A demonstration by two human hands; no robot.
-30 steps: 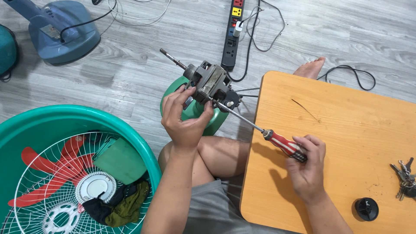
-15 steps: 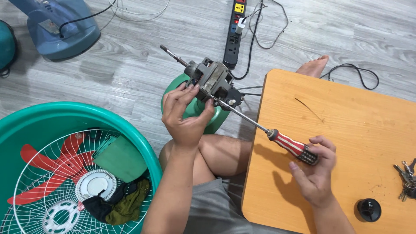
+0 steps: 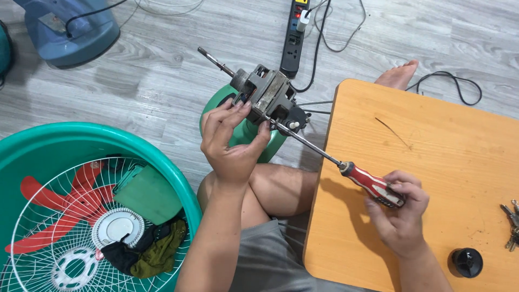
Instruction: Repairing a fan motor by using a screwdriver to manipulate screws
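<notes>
Head view: left hand (image 3: 230,141) fingers (image 3: 238,111) clenched on grey fan motor (image 3: 268,97), held mid-frame above green fan base (image 3: 243,135), shaft pointing toward upper left. Right hand (image 3: 399,213) fingers (image 3: 403,186) wrapped around red-and-black handle of screwdriver (image 3: 346,165), blade running up-left, tip at motor's lower end. Right hand over wooden desk (image 3: 432,146), right side of frame. Keys (image 3: 511,224) and black cap (image 3: 466,262) at desk's lower right. Teal tub (image 3: 48,140) lower left holds white grille (image 3: 59,232), red blade (image 3: 54,197), cloths. Power strip (image 3: 294,35) top centre on floor.
</notes>
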